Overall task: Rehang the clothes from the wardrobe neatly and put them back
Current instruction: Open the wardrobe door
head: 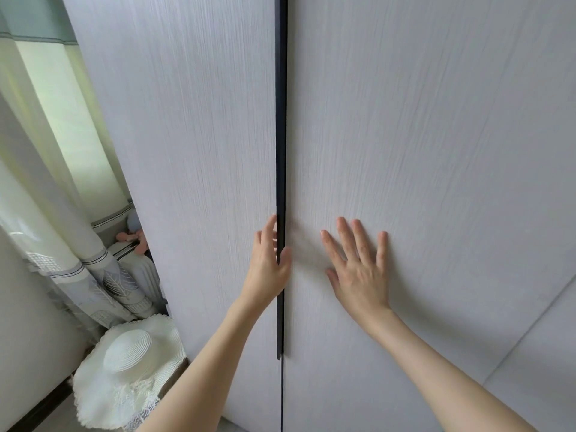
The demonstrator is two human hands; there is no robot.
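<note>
Left hand (268, 263) grips the slim black handle strip (281, 120); right hand (361, 272) presses flat, fingers spread, on the grained door (436, 135).

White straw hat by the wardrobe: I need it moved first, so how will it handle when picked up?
The white straw hat looks light. Its woven crown probably holds shape, while the wide wavy brim and lacy edge may flop or crush.

Bright soft daylight from the curtain (62, 145) at left, faint shadows (beside both hands), wide-angle bending at edges, slight softness
</note>
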